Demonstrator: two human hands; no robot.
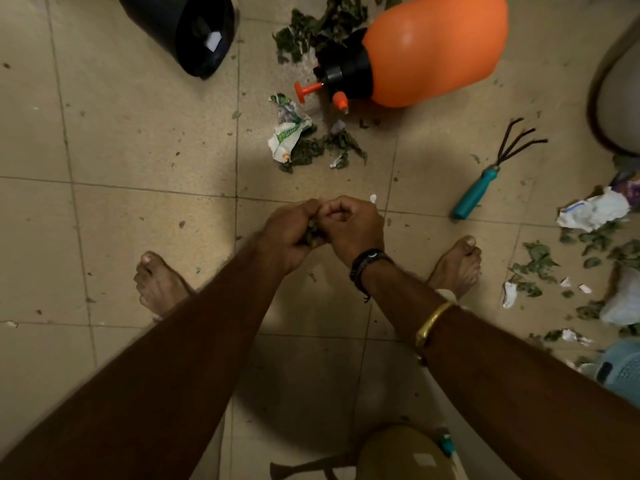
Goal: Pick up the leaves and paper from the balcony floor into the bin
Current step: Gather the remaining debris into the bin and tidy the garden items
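My left hand and my right hand are pressed together above the tiled floor, both closed around a wad of dark green leaves that shows between them. A black bin lies on its side at the top left, its mouth facing right, with a white scrap inside. Ahead lies a crumpled printed paper beside a small leaf pile. More leaves lie behind the orange sprayer. At the right, a crumpled white paper rests among scattered leaves and paper scraps.
An orange pressure sprayer lies on its side at the top centre. A hand rake with a teal handle lies to the right. My bare feet stand on either side. A pale blue basket sits at the right edge.
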